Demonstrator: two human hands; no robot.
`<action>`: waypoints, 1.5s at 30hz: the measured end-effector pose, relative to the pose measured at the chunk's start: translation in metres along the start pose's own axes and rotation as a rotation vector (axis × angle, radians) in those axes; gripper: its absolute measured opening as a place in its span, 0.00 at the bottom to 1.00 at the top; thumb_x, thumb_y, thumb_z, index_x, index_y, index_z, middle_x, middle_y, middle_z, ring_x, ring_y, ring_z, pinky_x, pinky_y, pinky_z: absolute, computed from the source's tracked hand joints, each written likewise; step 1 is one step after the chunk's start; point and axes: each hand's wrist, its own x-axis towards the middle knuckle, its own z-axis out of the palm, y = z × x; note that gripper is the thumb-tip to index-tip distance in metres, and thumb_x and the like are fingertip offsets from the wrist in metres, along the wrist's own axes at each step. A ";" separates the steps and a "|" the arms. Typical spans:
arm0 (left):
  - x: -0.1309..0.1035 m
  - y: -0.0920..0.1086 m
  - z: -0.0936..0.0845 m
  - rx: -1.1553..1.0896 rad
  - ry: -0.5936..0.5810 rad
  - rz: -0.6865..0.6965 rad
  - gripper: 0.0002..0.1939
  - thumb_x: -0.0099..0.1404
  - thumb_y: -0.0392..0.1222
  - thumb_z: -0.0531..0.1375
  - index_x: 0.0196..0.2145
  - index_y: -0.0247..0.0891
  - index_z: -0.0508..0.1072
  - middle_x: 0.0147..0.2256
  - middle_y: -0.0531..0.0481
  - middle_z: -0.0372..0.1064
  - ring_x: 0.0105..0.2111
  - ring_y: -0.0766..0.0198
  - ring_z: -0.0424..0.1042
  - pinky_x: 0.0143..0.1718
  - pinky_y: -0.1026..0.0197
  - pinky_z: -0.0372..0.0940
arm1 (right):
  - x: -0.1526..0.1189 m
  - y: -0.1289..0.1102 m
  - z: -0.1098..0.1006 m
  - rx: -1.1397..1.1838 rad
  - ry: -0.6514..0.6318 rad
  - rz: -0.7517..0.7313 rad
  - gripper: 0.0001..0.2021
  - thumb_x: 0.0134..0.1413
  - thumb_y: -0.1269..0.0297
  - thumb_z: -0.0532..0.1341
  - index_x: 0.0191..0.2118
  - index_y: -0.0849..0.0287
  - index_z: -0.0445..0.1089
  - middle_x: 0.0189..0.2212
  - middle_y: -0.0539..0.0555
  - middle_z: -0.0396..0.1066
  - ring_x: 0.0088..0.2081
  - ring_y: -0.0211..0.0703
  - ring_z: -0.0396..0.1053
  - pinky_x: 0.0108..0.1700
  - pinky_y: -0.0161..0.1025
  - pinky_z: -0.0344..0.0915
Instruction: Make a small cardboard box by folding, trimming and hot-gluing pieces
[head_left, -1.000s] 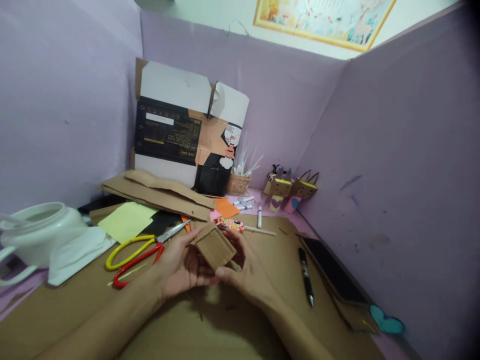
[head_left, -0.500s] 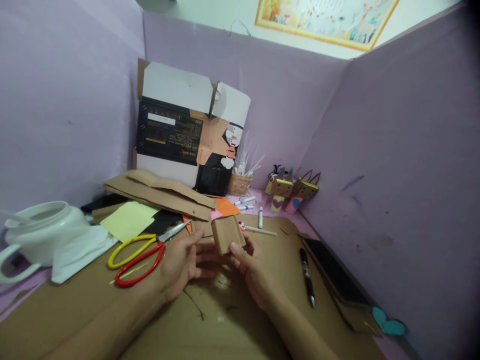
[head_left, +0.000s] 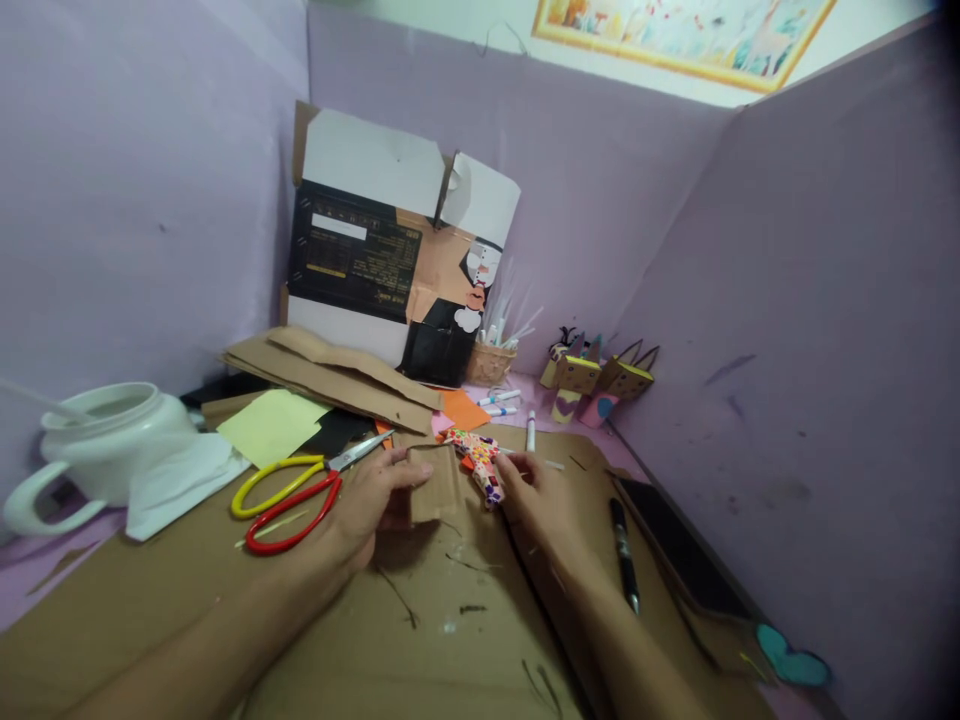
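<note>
A small folded cardboard piece [head_left: 436, 486] is pinched at its left side by my left hand [head_left: 373, 500], thumb on top. Just to its right lies a colourful floral-patterned piece [head_left: 482, 462] with a small orange bit on it. My right hand [head_left: 536, 500] is at the right edge of that patterned piece, fingers bent and touching or gripping it; the fingertips are partly hidden. Scissors [head_left: 304, 500] with one yellow and one red handle rest open to the left of my left hand.
A white pot [head_left: 112, 440] stands at the left. Yellow paper [head_left: 271, 428], cardboard strips [head_left: 352, 380] and a straw basket [head_left: 491, 362] are behind. A black pen [head_left: 624, 555] lies right, near a dark flat object [head_left: 690, 545]. Cardboard figures [head_left: 577, 375] stand at the back.
The cardboard piece has gone from my right hand to my left and moved slightly left. My right hand has moved right, to the patterned piece, which now shows fully.
</note>
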 end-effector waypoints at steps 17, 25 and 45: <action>0.002 0.012 -0.005 0.080 0.102 -0.028 0.22 0.48 0.44 0.63 0.42 0.39 0.69 0.24 0.51 0.68 0.21 0.63 0.67 0.17 0.65 0.59 | 0.002 -0.011 0.002 0.354 -0.135 0.180 0.08 0.41 0.60 0.60 0.28 0.56 0.62 0.15 0.44 0.62 0.16 0.36 0.61 0.18 0.35 0.65; 0.007 0.010 -0.004 0.239 0.215 0.060 0.29 0.48 0.44 0.64 0.49 0.38 0.63 0.22 0.53 0.67 0.20 0.61 0.66 0.17 0.64 0.56 | -0.036 -0.026 -0.013 0.452 -0.222 -0.071 0.18 0.48 0.51 0.61 0.38 0.62 0.68 0.15 0.46 0.63 0.14 0.31 0.52 0.15 0.31 0.50; -0.009 0.027 0.000 1.054 0.351 0.262 0.37 0.50 0.57 0.59 0.56 0.39 0.64 0.40 0.35 0.74 0.44 0.35 0.70 0.41 0.46 0.61 | -0.044 -0.004 -0.010 0.224 -0.251 -0.300 0.14 0.55 0.61 0.59 0.46 0.57 0.70 0.45 0.60 0.74 0.45 0.56 0.71 0.50 0.51 0.65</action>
